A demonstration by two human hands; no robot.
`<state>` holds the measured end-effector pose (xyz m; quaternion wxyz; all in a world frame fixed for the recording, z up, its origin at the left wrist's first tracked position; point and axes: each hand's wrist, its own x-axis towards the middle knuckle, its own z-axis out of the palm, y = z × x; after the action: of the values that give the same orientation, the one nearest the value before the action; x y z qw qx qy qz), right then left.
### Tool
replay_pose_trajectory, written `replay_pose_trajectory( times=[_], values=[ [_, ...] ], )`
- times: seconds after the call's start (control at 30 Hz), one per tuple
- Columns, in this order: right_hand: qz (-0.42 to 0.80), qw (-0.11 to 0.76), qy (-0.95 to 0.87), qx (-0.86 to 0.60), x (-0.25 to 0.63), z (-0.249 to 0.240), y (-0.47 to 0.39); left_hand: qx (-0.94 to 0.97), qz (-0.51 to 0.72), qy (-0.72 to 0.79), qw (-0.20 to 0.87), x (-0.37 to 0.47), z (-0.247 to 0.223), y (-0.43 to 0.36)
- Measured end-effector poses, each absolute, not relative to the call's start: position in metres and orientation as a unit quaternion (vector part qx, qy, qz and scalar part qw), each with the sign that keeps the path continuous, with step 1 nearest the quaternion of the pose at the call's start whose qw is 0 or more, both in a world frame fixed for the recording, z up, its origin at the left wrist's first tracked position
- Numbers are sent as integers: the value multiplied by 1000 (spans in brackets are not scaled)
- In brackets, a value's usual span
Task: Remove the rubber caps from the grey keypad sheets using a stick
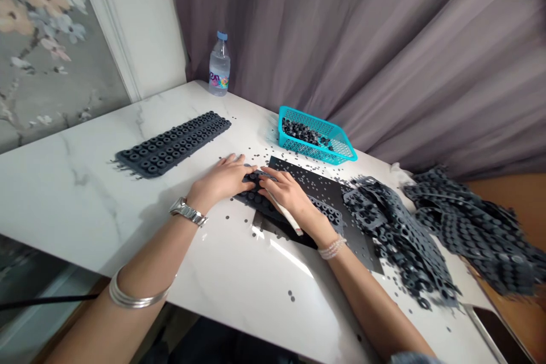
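Observation:
A dark grey rubber sheet studded with round rings (326, 211) lies partly under both hands on a black mat (360, 244). My left hand (224, 180) grips the sheet's left end, thumb and forefinger on top and the other fingers towards its far edge. My right hand (288, 193) is closed round a slim white pen-like stick (285, 213), its fingertips against the sheet close to my left thumb. The stick's working tip is hidden by the fingers. Small dark discs (313, 179) are scattered over the mat and around it.
Another ringed sheet (173, 145) lies at the left. Behind my hands stands a turquoise basket (318, 152) holding loose dark pieces. A water bottle (219, 65) is at the back. Heaped rubber sheets (407, 233), more sheets (473, 227) and a phone (499, 333) lie right.

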<state>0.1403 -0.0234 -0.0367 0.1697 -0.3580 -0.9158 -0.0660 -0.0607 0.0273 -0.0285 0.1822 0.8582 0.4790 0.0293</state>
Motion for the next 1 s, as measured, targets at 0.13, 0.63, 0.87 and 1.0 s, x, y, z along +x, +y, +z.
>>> replay_pose_trajectory(
  times=[0.13,0.63,0.87,1.0],
  values=[
    [-87,213,-878,-420,148,-38,-18,854,30,483,194,-61,-28,28],
    [-49,204,-889,-408,134,-38,-11,844,8,519,133,-59,-30,26],
    [-76,199,-889,-405,134,-47,-6,846,1,520,114,-59,-34,25],
    [-82,196,-895,-391,135,-48,-3,846,-1,522,107,-59,-35,25]
  ],
)
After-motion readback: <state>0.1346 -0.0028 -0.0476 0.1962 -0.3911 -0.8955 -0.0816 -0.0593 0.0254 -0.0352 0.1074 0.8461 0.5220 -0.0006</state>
